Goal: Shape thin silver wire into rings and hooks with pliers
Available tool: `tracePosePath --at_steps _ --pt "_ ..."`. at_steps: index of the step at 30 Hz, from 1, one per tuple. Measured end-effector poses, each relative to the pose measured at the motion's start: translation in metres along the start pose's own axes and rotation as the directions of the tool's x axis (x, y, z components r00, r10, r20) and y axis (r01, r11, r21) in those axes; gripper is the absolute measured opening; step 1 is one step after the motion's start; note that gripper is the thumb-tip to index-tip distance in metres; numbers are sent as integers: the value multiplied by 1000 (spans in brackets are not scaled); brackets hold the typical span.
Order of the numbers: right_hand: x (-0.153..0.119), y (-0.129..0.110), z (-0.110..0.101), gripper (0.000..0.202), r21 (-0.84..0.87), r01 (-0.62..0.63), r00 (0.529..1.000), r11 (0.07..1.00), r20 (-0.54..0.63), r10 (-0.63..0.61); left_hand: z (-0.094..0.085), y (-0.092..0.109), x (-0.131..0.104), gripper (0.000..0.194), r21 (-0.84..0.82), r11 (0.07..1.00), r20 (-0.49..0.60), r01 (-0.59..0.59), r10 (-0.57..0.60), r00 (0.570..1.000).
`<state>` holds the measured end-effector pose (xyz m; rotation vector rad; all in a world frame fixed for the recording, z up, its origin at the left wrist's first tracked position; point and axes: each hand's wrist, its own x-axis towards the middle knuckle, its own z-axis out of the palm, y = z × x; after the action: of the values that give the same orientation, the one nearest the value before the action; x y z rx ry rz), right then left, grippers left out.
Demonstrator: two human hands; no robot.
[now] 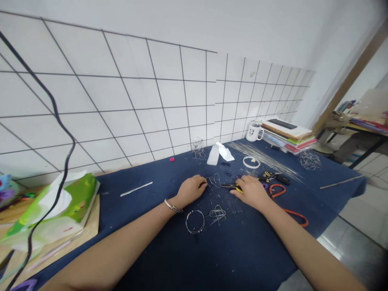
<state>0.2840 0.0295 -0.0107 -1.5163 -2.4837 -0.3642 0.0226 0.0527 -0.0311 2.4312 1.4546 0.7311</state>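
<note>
From where I stand, the left hand (192, 188) pinches thin wire (216, 184) over the counter (182, 266), the right hand (251, 190) closed around yellow-handled pliers (230, 186) just beside it; gripping near the bend should prevent twisting

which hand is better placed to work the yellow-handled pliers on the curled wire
Likely the right hand: it holds the yellow-handled pliers, tips toward the curled wire at the left hand's fingertips.
</note>
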Motion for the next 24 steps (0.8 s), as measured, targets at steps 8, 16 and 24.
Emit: tracePosePath --at_steps 8,16,24 --pt "3 -8 1 44 40 -36 998 999 -47 38 4 -1 3 24 -176 982 -41 -75 69 997" --pt "0 4 -7 45 159 59 998 986 6 -60 7 -6 3 20 -168 986 -72 -15 3 997" --pt "-2 -6 -23 41 444 235 950 864 84 -302 3 3 1 15 -78 994 -24 -72 70 997"
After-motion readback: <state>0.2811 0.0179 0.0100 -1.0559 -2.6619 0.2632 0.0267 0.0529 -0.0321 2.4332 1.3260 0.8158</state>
